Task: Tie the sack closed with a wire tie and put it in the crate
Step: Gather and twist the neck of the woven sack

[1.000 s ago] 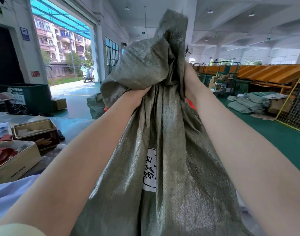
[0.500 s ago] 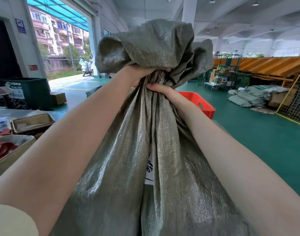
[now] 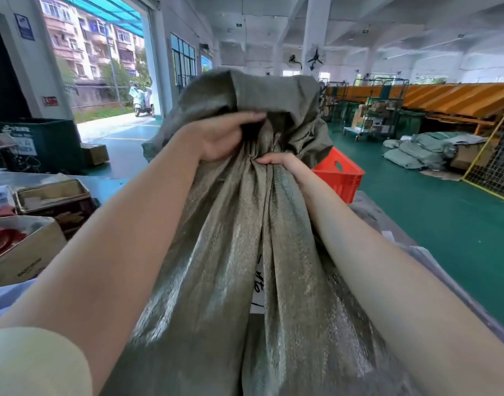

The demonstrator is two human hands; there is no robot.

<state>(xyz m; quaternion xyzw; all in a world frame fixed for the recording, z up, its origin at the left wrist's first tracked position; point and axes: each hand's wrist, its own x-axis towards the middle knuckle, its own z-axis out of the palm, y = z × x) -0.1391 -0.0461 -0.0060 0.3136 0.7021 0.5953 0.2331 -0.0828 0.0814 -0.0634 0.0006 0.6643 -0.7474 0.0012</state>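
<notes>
Grey-green woven plastic fills the middle of the view: the sack [image 3: 230,267] stands upright in front of the person, its neck gathered into tight pleats and its loose mouth flopping over above the hands. A white label with dark handwriting [image 3: 259,284] shows in a fold on its front.

The left hand [image 3: 219,135] wraps around the bunched neck from the left, fingers curled over the fabric and closed on it, thumb side toward the camera. The right hand [image 3: 282,162] sits just below and to the right, touching the same pleats; its fingertips appear to pinch the gathered fabric, though the far fingers are hidden behind the sack. No wire tie can be made out at the neck, perhaps because the hands cover it.

Behind the right wrist stands a red plastic crate [image 3: 341,174], partly hidden by the sack. To the left, on the grey table [image 3: 108,185], sit an open tin box [image 3: 53,197] and a cardboard box [image 3: 28,250] holding something red.
</notes>
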